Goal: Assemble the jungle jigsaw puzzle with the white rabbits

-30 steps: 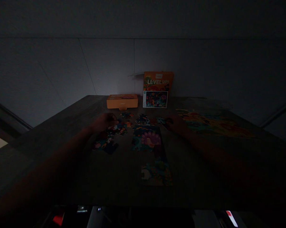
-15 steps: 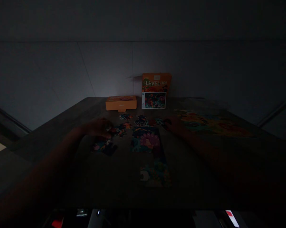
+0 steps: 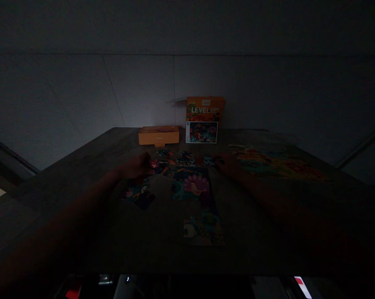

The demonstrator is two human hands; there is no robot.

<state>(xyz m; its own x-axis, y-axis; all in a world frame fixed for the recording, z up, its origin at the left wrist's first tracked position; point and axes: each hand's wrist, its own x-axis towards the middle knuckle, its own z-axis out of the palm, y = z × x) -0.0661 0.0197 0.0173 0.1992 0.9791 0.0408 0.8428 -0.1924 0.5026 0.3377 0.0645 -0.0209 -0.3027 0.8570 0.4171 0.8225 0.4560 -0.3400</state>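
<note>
Curled left hand (image 3: pixel 141 164) touches one puzzle piece (image 3: pixel 154 165), two boxes (image 3: pixel 159 137) beyond.

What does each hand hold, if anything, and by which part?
The left hand is at the left edge of a reddish puzzle piece, but in this darkness a hold cannot be told. Nor can one for the right hand.

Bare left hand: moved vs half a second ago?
Yes: rightward in the image and slightly farther from the wearer, closer to the low orange cardboard box; judged against that box, the bare left hand shifted.
</note>
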